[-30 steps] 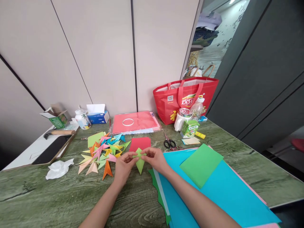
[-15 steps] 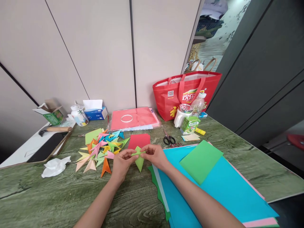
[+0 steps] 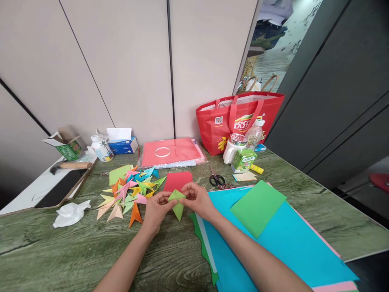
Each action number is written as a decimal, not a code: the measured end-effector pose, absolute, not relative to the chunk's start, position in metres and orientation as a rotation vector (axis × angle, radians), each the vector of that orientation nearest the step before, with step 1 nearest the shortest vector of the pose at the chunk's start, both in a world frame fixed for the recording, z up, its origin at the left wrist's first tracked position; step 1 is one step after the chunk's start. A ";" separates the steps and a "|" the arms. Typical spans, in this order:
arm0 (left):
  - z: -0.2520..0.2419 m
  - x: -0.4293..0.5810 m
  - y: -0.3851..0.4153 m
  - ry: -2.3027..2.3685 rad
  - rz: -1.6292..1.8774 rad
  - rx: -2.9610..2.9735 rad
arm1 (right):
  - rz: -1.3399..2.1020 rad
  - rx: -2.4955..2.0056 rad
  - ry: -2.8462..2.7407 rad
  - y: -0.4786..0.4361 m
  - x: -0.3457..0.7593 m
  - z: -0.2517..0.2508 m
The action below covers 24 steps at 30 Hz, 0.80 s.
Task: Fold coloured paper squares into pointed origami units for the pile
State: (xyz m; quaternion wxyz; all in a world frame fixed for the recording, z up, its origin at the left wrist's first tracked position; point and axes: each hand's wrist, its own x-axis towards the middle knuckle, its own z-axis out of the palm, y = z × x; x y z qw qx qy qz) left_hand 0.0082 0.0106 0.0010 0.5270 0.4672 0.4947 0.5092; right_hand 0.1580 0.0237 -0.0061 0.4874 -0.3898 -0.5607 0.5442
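Note:
A small folded light-green paper piece (image 3: 177, 204) is pinched between both my hands just above the green marbled table (image 3: 60, 251). My left hand (image 3: 157, 209) grips its left edge with closed fingers. My right hand (image 3: 199, 199) grips its top right corner, fingers closed too. The piece's pointed tip hangs down toward the table. Left of my hands lies a heap of several folded pointed paper shapes (image 3: 129, 192) in pink, yellow, orange, blue and green. A red paper square (image 3: 179, 180) lies flat just beyond my hands.
Large blue sheets (image 3: 273, 251) with a green square (image 3: 257, 207) on top lie at the right. Scissors (image 3: 216, 177), a red paper pack with a tape ring (image 3: 170, 152), a red bag (image 3: 240, 119), a jar, a green carton, a tissue box and crumpled tissue (image 3: 69, 213) surround them.
My fingers have shifted on the green piece: its top flap now looks folded flatter and the two hands sit closer together. The view has barely moved.

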 end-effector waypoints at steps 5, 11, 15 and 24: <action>0.005 0.008 0.011 1.175 1.191 1.181 | 1.316 -0.947 -1.387 0.025 0.158 -0.007; 0.007 0.011 0.008 1.147 1.150 1.177 | 1.288 -0.960 -1.416 0.024 0.158 -0.009; 0.006 0.010 0.007 1.151 1.167 1.140 | 1.297 -0.968 -1.392 0.024 0.158 -0.009; 0.005 0.009 0.009 1.199 1.232 1.080 | 1.468 -0.968 -1.259 0.025 0.156 -0.010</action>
